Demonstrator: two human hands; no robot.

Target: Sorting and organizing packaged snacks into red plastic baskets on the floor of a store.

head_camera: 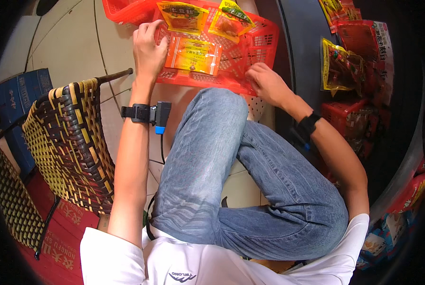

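Observation:
A red plastic basket [230,80] with slotted walls stands before my knees. My left hand [149,50] curls over its left rim, thumb on the inner side. At the near right corner, my right hand [267,83] has its fingers bent against the basket wall; its fingertips are partly hidden. Inside lies an orange-and-yellow flat snack packet [193,56], close to my left hand. Two yellow snack packets with clear windows, one at the far left [183,17] and one at the far right [231,21], lean toward the basket's back.
Another red basket [128,10] adjoins at the upper left. A woven chair [70,142] stands left, near blue [23,89] and red cartons [61,235]. On the right, a dark shelf edge [287,42] runs beside more snack packets [341,66] and a red container [342,114].

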